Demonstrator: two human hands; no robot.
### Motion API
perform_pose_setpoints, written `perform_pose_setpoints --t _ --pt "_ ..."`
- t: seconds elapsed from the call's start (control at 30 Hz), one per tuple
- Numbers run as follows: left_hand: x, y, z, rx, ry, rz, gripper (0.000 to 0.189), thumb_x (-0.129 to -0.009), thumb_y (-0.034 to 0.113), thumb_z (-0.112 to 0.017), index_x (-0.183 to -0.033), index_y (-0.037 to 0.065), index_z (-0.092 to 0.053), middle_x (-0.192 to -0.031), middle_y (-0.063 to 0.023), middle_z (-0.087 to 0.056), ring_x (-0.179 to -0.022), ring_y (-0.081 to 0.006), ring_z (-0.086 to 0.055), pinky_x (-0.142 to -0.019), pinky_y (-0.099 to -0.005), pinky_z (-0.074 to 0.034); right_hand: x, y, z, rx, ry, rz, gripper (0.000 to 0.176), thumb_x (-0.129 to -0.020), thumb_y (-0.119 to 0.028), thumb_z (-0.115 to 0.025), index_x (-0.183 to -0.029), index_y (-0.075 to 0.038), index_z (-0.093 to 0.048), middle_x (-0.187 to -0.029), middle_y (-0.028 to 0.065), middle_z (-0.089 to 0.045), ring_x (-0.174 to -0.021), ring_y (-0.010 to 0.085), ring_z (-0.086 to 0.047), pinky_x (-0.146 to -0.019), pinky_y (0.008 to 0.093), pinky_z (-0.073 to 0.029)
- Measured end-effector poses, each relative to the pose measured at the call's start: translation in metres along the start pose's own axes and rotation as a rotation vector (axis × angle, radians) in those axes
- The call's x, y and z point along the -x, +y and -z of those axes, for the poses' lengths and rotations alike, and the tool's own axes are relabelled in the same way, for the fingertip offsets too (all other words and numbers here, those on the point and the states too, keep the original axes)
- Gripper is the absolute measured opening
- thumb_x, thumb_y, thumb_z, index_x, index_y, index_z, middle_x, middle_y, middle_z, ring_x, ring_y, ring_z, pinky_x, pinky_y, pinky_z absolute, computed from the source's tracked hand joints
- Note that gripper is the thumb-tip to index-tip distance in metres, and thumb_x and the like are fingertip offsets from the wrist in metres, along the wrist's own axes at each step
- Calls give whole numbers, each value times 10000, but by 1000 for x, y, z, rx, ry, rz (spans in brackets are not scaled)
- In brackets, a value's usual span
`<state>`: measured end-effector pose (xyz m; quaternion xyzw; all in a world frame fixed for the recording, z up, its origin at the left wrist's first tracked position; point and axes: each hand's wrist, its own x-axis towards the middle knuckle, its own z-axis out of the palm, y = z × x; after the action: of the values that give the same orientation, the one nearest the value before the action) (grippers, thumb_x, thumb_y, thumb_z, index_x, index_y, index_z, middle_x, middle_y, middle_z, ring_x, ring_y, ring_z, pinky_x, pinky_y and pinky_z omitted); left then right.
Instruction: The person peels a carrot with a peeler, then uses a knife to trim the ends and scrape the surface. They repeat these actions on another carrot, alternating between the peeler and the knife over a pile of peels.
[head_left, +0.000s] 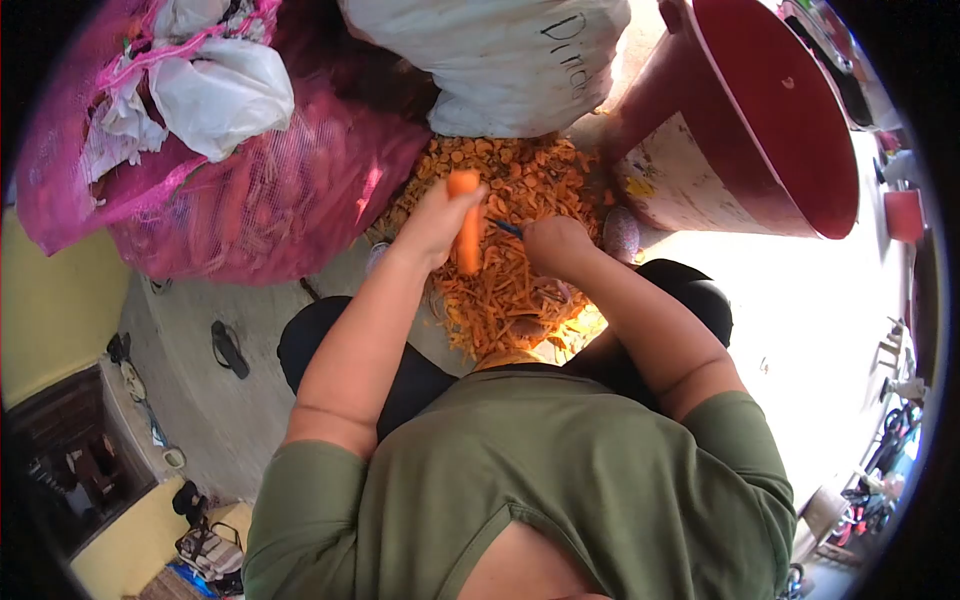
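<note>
Left hand (432, 222) holds a carrot (465, 225), with the fingers wrapped around its middle. The carrot is smooth, bright orange and blunt at the top, held nearly upright over the lap and a little ahead of the knees. Right hand (556, 245) is just beside it, fingers curled tight around a peeler (506, 228). Only a thin dark-blue sliver of the tool shows between the two hands, its tip reaching toward the carrot; I cannot tell whether it touches. Below and ahead of both hands lies a heap of peelings (520, 170) made of thin, stringy orange strips, loose and tangled, spread over the floor (215, 400), which is rough grey concrete. Far left is a pink mesh sack (280, 200), bulging, with long orange shapes showing through the open net and crumpled white sheeting at its mouth. Straight ahead is a white sack (480, 60) of woven-looking cloth, with dark handwriting on it. To the right, a round red tub (790, 120) is tilted on its side, glossy inside and scuffed pale outside. A dark sandal (229, 349) lies alone on the floor at left.
</note>
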<state>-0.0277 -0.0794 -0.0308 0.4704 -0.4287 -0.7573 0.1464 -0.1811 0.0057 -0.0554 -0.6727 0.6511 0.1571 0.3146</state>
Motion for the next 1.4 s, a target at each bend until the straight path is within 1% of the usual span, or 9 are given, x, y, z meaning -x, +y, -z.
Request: perform_pose_setpoints --t 0.17,0.37,0.5,0.6,0.67,0.77,0.9,1.17,1.4 --pt "21 129 -116 266 -499 -565 412 -864 180 -510 -1217 2 -396 -1027 -103 -545 -925 -183 -549 -782 -313 -464 13 5 10 -12 82 7 224 -796 -165 -488 -923 -49 -631 -857 119 -642 -774 262 -631 -649 367 -504" --pt "45 143 -114 -410 -512 -791 338 -842 153 -542 -1137 -4 -489 -983 -87 -576 -889 -147 -557 -777 -282 -459 16 13 22 -71 44 -58 202 -787 -158 -505 -909 -41 -615 -818 122 -639 -765 271 -629 -644 372 -501" --pt "39 133 -9 -688 501 -954 216 -794 149 -613 -943 -1 -568 -868 -37 -579 -789 -96 -530 -726 -236 -437 25 21 21 -47 101 -13 193 -792 -149 -493 -921 -40 -589 -815 125 -633 -780 281 -623 -631 386 -496" --pt "29 135 138 -985 1305 -1046 243 -756 116 -556 -943 -37 -532 -882 -154 -539 -799 -260 -526 -745 -351 -428 31 17 26 -60 90 -25 197 -800 -143 -472 -938 -41 -569 -815 124 -631 -779 283 -620 -619 389 -493" --pt "41 133 189 -1182 1515 -908 273 -752 125 -498 -975 -27 -543 -972 -184 -551 -899 -340 -526 -823 -383 -401 30 15 26 -64 92 -19 198 -803 -140 -461 -942 -41 -560 -805 122 -629 -769 280 -621 -616 385 -492" --pt "52 125 206 -1784 1167 41 321 -755 186 -482 -1023 28 -559 -1056 -162 -555 -971 -341 -523 -880 -394 -371 25 12 24 -35 87 17 196 -803 -139 -455 -939 -42 -557 -781 118 -625 -752 273 -621 -618 373 -491" --pt "48 153 232 -1869 972 173 333 -789 213 -435 -1068 75 -552 -1101 -168 -548 -988 -350 -531 -854 -429 -404 17 6 27 32 64 60 199 -799 -149 -465 -938 -38 -556 -764 112 -622 -746 265 -621 -617 364 -491" --pt "24 173 326 -1717 411 -230 509 -744 290 -599 -1207 130 -462 -1187 -173 -491 -1055 -320 -492 -869 -360 -405 5 1 24 34 88 87 228 -793 -185 -497 -949 -26 -545 -784 105 -631 -717 267 -625 -604 360 -498" --pt "19 172 319 -1828 387 -87 566 -717 298 -640 -1215 107 -451 -1216 -143 -479 -1075 -301 -477 -899 -342 -382 6 2 26 63 58 88 251 -754 -172 -559 -944 -8 -540 -796 118 -633 -732 274 -628 -608 361 -500"
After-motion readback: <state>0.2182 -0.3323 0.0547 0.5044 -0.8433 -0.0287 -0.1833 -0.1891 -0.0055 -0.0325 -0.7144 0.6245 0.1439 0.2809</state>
